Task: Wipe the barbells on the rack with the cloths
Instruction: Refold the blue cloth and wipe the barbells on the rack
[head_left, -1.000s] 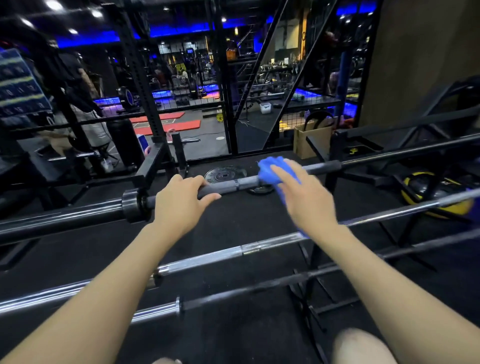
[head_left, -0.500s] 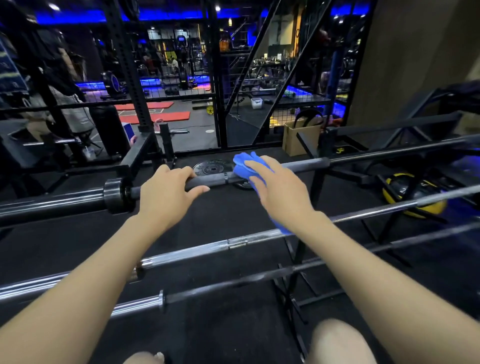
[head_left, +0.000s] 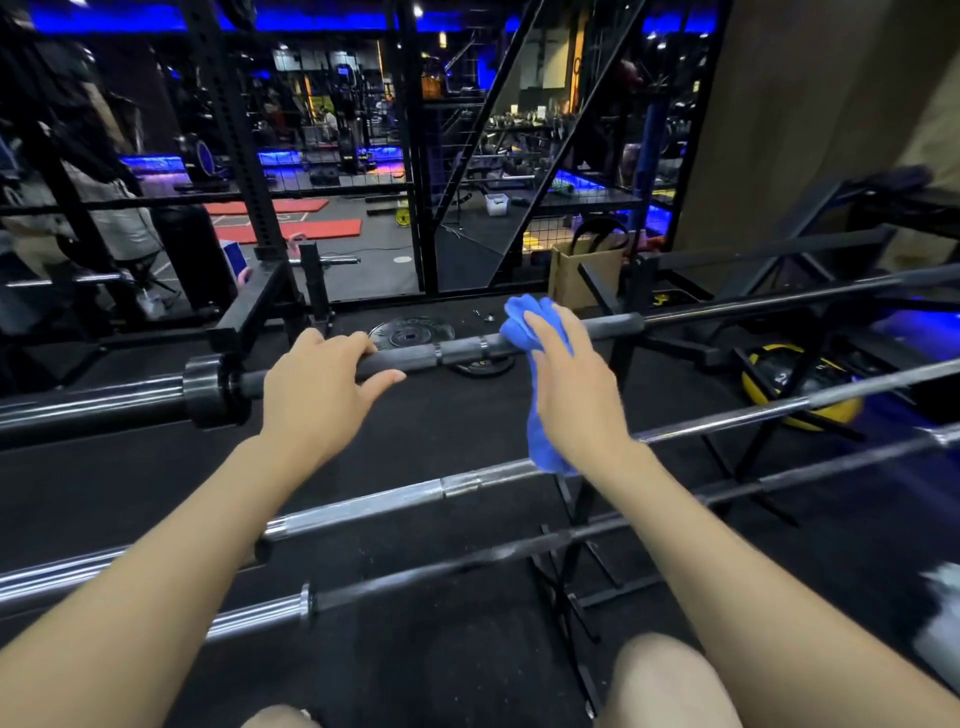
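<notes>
Head view, gym floor. The left hand (head_left: 317, 384) lies over the dark grey steel barbell (head_left: 426, 358) on the black steel rack (head_left: 571, 525); its fingers (head_left: 358, 343) curl over the far side of the shaft and the thumb stretches along the near side, so the hand grips the bar just right of the bar's black collar (head_left: 208, 384). The right hand (head_left: 576, 384) sits further right on the same shaft, near but apart from the left hand. Its fingers (head_left: 540, 332) are held together and bent over the crumpled blue microfibre cloth (head_left: 530, 325), pressing the cloth against the top of the bar; whether the thumb closes beneath cannot be told. The cloth bunches beyond the fingertips and a loose tail hangs below the palm, ending over the bright chrome barbell (head_left: 363, 506), which lies nearer the person than both hands. Nearer again lies a third, black-shafted barbell with a chrome sleeve (head_left: 426, 569). Beyond the fingers of both hands, a black iron weight plate (head_left: 410, 330) lies flat on the black rubber floor (head_left: 467, 415). To the right of the right hand rests a yellow and black ball-shaped weight (head_left: 769, 374), partly hidden by the bars. Behind the plate stands a brown paper bag with black handles (head_left: 576, 270).
</notes>
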